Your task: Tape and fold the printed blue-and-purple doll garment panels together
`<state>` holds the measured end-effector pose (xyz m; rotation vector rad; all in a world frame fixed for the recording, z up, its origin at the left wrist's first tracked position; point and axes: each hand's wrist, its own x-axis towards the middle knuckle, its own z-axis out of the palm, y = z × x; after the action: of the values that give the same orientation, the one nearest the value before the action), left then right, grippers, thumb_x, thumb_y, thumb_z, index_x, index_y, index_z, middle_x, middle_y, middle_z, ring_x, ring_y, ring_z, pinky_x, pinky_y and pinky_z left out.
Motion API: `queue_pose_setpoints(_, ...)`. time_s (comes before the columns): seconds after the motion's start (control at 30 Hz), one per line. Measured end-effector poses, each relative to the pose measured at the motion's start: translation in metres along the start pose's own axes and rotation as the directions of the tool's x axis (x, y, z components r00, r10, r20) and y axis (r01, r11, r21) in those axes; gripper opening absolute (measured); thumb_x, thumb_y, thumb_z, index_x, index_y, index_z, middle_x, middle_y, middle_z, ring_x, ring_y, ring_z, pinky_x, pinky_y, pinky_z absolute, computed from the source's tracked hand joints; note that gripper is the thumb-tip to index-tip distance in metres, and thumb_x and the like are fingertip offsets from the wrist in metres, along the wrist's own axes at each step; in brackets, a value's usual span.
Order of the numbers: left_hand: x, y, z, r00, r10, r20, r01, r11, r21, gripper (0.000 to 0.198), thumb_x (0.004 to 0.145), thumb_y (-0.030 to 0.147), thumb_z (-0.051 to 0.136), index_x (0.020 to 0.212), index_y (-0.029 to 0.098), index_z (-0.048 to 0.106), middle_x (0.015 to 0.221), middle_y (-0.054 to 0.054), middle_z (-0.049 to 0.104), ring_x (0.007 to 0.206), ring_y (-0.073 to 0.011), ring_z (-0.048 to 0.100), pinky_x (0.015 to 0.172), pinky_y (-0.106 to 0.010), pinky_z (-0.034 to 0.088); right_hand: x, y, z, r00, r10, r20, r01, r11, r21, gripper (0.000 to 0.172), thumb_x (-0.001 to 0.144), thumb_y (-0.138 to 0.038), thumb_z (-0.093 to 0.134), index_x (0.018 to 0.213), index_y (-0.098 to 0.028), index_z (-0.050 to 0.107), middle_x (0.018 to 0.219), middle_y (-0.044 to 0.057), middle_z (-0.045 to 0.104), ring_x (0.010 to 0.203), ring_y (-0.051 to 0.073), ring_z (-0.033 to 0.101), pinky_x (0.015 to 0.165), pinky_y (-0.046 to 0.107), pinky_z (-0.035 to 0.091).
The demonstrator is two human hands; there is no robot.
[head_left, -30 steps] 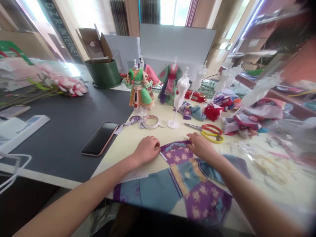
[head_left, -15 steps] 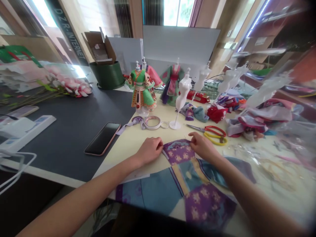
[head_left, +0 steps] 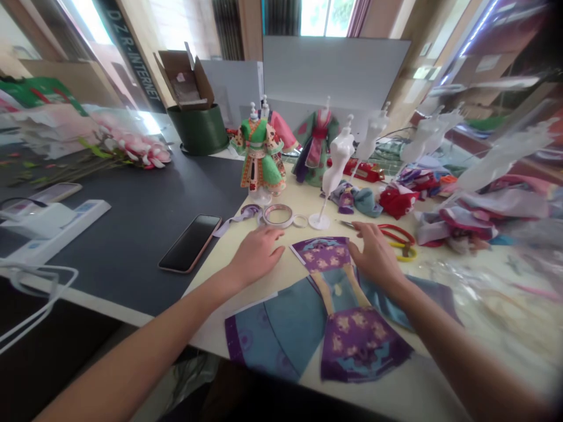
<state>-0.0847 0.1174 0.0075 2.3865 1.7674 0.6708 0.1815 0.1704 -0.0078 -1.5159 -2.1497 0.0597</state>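
Observation:
A purple and teal patterned cloth piece (head_left: 345,287) lies flat on the cream table surface, with teal panels spreading to its left and right. My left hand (head_left: 258,252) is beside its upper left corner, fingers apart and holding nothing. At its upper right edge, my right hand (head_left: 372,252) rests with thumb and fingers apart, partly covering the scissors (head_left: 398,234) with red and yellow handles. Whether the right fingertips touch the cloth is unclear.
Tape rolls (head_left: 278,215) and a bare white mannequin (head_left: 338,161) stand beyond my hands. Dressed mannequins (head_left: 257,155) are behind. A phone (head_left: 190,243) and a power strip (head_left: 79,228) lie left, crumpled fabrics (head_left: 470,217) right.
Both hands have let go of the cloth's upper edge and their fingers have opened. The cloth lies flatter and straighter. The view has shifted slightly.

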Motion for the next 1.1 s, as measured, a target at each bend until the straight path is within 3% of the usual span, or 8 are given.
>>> queue_pose_setpoints(0.13, -0.075, 0.001, -0.021, 0.988, 0.133, -0.084, -0.136, 0.990, -0.035, 0.017, 0.087, 0.018, 0.051, 0.100, 0.016, 0.061, 0.099, -0.007, 0.066, 0.096, -0.0202, 0.058, 0.091, -0.039, 0.046, -0.036, -0.007, -0.015, 0.990, -0.141, 0.007, 0.140, 0.988, 0.058, 0.032, 0.084, -0.027, 0.048, 0.114, -0.014, 0.052, 0.108, 0.012, 0.059, 0.101, 0.026, 0.056, 0.086, 0.038, 0.046)
queue_pose_setpoints(0.27, -0.127, 0.009, -0.017, 0.938, 0.315, -0.145, -0.321, 0.947, -0.022, 0.023, 0.082, 0.007, 0.054, 0.104, 0.012, 0.061, 0.102, -0.012, 0.065, 0.097, -0.0219, 0.058, 0.087, -0.038, 0.047, -0.060, -0.024, -0.019, 0.940, -0.341, 0.012, 0.338, 0.935, 0.112, 0.027, 0.088, -0.023, 0.047, 0.113, -0.015, 0.053, 0.107, 0.013, 0.059, 0.102, 0.026, 0.054, 0.086, 0.042, 0.046)
queue_pose_setpoints(0.43, -0.143, 0.016, -0.001, 0.936, 0.340, -0.091, -0.329, 0.937, 0.120, 0.031, 0.082, 0.008, 0.054, 0.113, 0.008, 0.058, 0.113, -0.016, 0.065, 0.104, -0.0284, 0.057, 0.088, -0.045, 0.047, -0.068, -0.064, -0.020, 0.851, -0.510, 0.123, 0.475, 0.849, 0.233, 0.026, 0.087, -0.016, 0.048, 0.112, -0.014, 0.053, 0.105, 0.013, 0.061, 0.096, 0.025, 0.055, 0.084, 0.045, 0.046)
queue_pose_setpoints(0.6, -0.145, 0.015, -0.005, 0.954, 0.286, -0.083, -0.283, 0.958, 0.048, 0.028, 0.084, 0.013, 0.053, 0.111, 0.014, 0.058, 0.111, -0.012, 0.067, 0.101, -0.0246, 0.060, 0.089, -0.042, 0.047, -0.070, -0.100, -0.020, 0.751, -0.600, 0.274, 0.486, 0.784, 0.385, 0.027, 0.081, -0.008, 0.047, 0.104, -0.016, 0.058, 0.104, 0.010, 0.063, 0.097, 0.024, 0.054, 0.088, 0.045, 0.045)
queue_pose_setpoints(0.73, -0.135, -0.014, -0.027, 0.975, 0.121, -0.184, -0.106, 0.990, 0.088, 0.027, 0.085, 0.019, 0.053, 0.112, 0.020, 0.058, 0.109, -0.008, 0.068, 0.103, -0.0225, 0.060, 0.093, -0.041, 0.045, -0.078, -0.105, -0.018, 0.705, -0.630, 0.327, 0.478, 0.762, 0.438, 0.024, 0.081, -0.006, 0.045, 0.098, -0.017, 0.058, 0.106, 0.009, 0.061, 0.097, 0.024, 0.053, 0.088, 0.044, 0.045)
queue_pose_setpoints(0.8, -0.123, -0.040, -0.038, 0.962, -0.152, -0.227, 0.189, 0.970, 0.151, 0.026, 0.086, 0.028, 0.050, 0.109, 0.021, 0.059, 0.112, -0.007, 0.067, 0.106, -0.0241, 0.058, 0.096, -0.042, 0.042, -0.083, -0.103, -0.017, 0.707, -0.638, 0.305, 0.486, 0.752, 0.445, 0.025, 0.082, -0.007, 0.045, 0.102, -0.018, 0.057, 0.108, 0.008, 0.061, 0.097, 0.023, 0.054, 0.088, 0.043, 0.045)
queue_pose_setpoints(0.87, -0.108, -0.067, -0.047, 0.893, -0.391, -0.221, 0.433, 0.882, 0.188, 0.032, 0.084, 0.034, 0.049, 0.111, 0.020, 0.058, 0.117, -0.008, 0.064, 0.111, -0.0270, 0.055, 0.095, -0.043, 0.042, -0.086, -0.100, -0.015, 0.722, -0.635, 0.273, 0.491, 0.749, 0.445, 0.024, 0.083, -0.009, 0.046, 0.103, -0.018, 0.057, 0.107, 0.007, 0.062, 0.095, 0.022, 0.055, 0.088, 0.042, 0.046)
queue_pose_setpoints(1.1, -0.065, -0.111, -0.052, 0.799, -0.580, -0.159, 0.601, 0.753, 0.269, 0.058, 0.080, 0.046, 0.048, 0.129, 0.015, 0.043, 0.125, -0.017, 0.056, 0.115, -0.0391, 0.049, 0.090, -0.053, 0.040, -0.087, -0.099, -0.007, 0.785, -0.594, 0.178, 0.470, 0.757, 0.455, 0.023, 0.085, -0.011, 0.045, 0.101, -0.019, 0.059, 0.101, 0.006, 0.066, 0.091, 0.021, 0.059, 0.083, 0.037, 0.050)
